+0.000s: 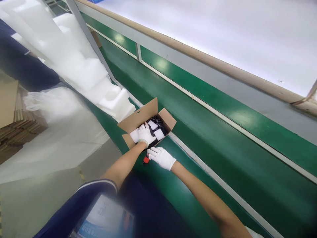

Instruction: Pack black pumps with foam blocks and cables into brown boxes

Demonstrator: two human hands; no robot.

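Observation:
An unsealed cardboard box (136, 118) sits on the green bench with its flaps raised. Inside are black items (161, 125), some cord-like, and white foam blocks (159, 134). My left hand (146, 133), in a white glove, reaches into the box and lies over the black contents, fingers extended. Just outside the box's near side is my right hand (162, 158), also gloved. A small red-and-black piece (146, 160) is at its fingertips, apparently pinched there; the thumb is hidden. What kind of piece it is I cannot make out.
White foam pieces (86, 72) are stacked in a long row beyond the box. To the left are a translucent plastic sheet (64, 122) and flattened cardboard (22, 129). A metal rail (210, 109) edges the green surface, and a large white-topped table (223, 36) stands across from me.

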